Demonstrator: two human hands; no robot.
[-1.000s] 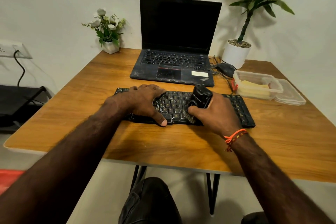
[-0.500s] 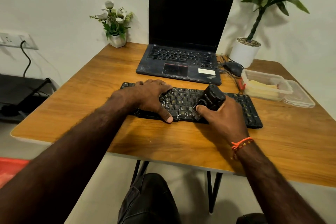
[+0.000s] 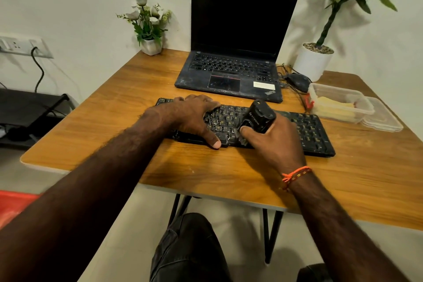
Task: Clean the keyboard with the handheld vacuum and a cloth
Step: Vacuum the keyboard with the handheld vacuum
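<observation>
Both hands stay put near the table's [image 3: 96, 126] front edge: left hand [image 3: 194, 117] flat, steadying the keyboard [image 3: 306, 130], right hand [image 3: 274, 142] gripping the handheld vacuum [image 3: 258, 117], still mid-vacuuming.

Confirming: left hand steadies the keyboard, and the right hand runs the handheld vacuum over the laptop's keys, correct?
Not quite. In the head view the right hand holds the handheld vacuum on the separate keyboard, not the laptop. The left hand does steady that keyboard.
</observation>
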